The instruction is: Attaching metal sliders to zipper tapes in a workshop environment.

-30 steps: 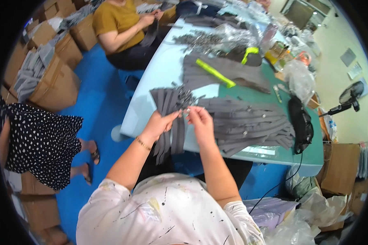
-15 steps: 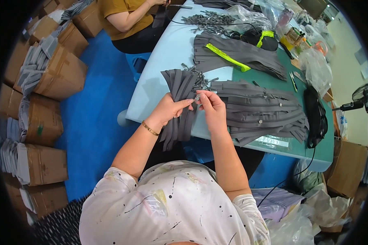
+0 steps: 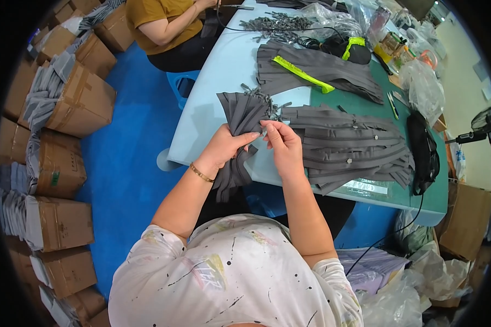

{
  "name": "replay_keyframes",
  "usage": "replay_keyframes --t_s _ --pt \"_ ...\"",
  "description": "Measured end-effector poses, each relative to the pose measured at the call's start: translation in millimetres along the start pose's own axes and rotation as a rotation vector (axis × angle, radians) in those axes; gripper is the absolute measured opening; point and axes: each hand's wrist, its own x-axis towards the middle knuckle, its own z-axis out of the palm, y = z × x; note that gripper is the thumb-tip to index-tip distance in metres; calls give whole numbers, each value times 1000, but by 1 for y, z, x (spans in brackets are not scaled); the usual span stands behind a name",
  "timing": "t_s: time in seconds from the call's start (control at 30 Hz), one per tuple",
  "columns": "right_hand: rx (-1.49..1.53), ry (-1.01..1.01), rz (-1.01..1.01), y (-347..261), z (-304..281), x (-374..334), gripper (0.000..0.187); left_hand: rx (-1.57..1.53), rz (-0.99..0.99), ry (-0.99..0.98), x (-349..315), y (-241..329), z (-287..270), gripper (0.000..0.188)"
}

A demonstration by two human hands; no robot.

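Observation:
My left hand [image 3: 228, 146] is closed round a bunch of dark grey zipper strips [image 3: 240, 111]. Their upper ends fan out over the table edge, and the lower ends hang down below the hand. My right hand [image 3: 283, 143] pinches a small grey zipper slider between thumb and fingertips, right beside my left thumb; the fingers largely hide it. Just beyond both hands lies a small heap of grey zipper sliders [image 3: 272, 110]. To the right of my right hand, a wide stack of grey zipper strips [image 3: 354, 144] is spread on the table.
A lime-green strip [image 3: 302, 74] crosses more grey strips [image 3: 338, 73] farther back. A larger slider heap [image 3: 272, 24] lies beyond. A black pouch [image 3: 421, 152] sits at the right. Another person [image 3: 166, 27] sits at the far left. Cardboard boxes [image 3: 84, 101] line the left.
The zipper strips in my left hand have swung and bunched, their lower part now bending to the right. My hands stay close together with little movement.

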Motion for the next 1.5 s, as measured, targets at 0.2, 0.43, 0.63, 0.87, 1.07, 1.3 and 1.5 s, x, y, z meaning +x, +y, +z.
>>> replay_keyframes --t_s 0.2,0.43,0.63,0.87,1.07,1.3,1.5 --pt "-70 -15 -2 6 -2 3 20 -40 142 2 4 -5 1 18" --pt "-68 -18 -15 4 -3 5 20 -61 5 -42 5 -1 0 15" --pt "-38 -22 -42 13 0 1 21 -213 51 -134 2 3 1 21" --pt "-94 -120 -106 12 3 1 60 -372 27 -146 -3 3 -9 28" --pt "26 -96 113 -6 10 -1 58 -405 5 -74 -4 3 -9 27" --pt "187 210 -53 10 18 -11 42 -643 -15 116 3 -7 -9 28" --pt "72 163 -203 8 17 -6 15 -392 43 191 -3 5 1 25"
